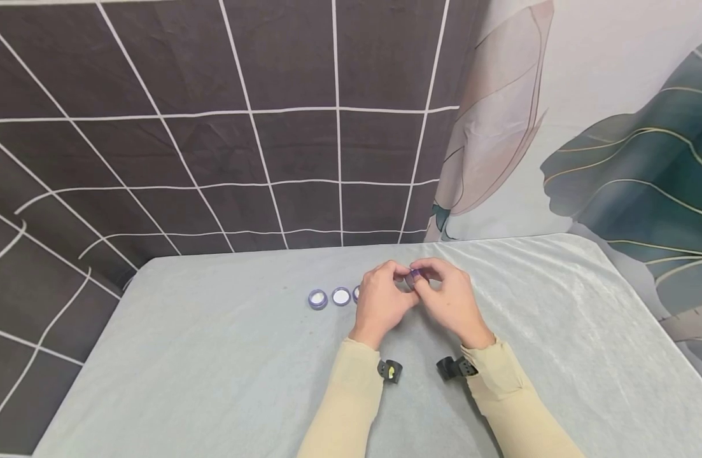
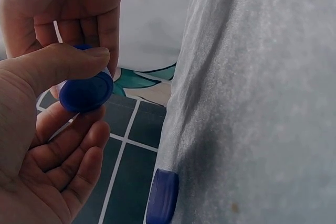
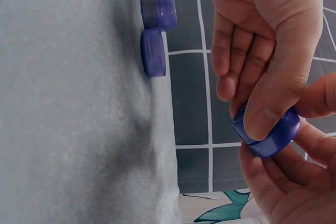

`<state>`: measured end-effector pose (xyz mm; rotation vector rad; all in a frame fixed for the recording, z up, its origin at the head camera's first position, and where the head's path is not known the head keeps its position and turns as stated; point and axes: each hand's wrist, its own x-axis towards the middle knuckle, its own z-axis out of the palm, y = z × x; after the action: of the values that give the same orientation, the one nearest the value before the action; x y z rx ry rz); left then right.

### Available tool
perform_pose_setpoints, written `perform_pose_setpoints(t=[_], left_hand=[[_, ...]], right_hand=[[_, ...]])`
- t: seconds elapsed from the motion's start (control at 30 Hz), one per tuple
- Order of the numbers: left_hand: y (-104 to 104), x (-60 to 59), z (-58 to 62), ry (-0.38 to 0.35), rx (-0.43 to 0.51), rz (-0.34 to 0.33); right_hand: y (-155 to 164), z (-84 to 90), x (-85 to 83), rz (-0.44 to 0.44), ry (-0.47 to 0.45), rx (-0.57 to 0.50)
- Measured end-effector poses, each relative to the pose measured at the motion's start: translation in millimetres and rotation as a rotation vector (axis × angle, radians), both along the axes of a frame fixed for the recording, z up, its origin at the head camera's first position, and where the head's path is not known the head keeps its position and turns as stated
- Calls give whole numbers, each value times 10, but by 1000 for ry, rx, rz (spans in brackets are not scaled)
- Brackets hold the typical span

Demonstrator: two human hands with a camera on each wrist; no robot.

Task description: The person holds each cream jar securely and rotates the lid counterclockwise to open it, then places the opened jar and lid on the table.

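Note:
Both hands hold a small round blue-purple jar (image 1: 414, 275) above the table, toward its far side. My left hand (image 1: 385, 303) pinches it between thumb and fingers, the thumb lying over a flat round face of the jar (image 2: 86, 97) in the left wrist view. From the other side my right hand (image 1: 449, 296) grips it, thumb pressed on its side wall; the jar (image 3: 278, 139) shows a smooth, glossy side in the right wrist view. Fingers of both hands cover part of it.
Left of the hands, a purple round container (image 1: 317, 299) and a white-centred purple round piece (image 1: 341, 296) stand in a row on the grey cloth-covered table (image 1: 213, 356). Another purple piece (image 1: 356, 294) is partly hidden by the left hand. A dark gridded curtain (image 1: 293, 146) hangs behind.

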<state>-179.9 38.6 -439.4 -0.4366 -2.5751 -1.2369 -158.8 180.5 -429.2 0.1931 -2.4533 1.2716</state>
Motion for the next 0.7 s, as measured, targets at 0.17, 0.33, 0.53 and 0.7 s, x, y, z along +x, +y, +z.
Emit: perform_pose_setpoints(t=[0.17,0.33,0.53,0.7], left_hand=[[5,5,1,1,-3,0],[9,2,-5,6,1,-3],[8,6,-6,7,1,-8],[15,4,-2,4,-2,-5]], right_hand=[[6,-7,5,5,2,-5],[11,-7,8,6,4,-8],[4,2,1,7,2,-13],[1,10,1,-7,-1,-1]])
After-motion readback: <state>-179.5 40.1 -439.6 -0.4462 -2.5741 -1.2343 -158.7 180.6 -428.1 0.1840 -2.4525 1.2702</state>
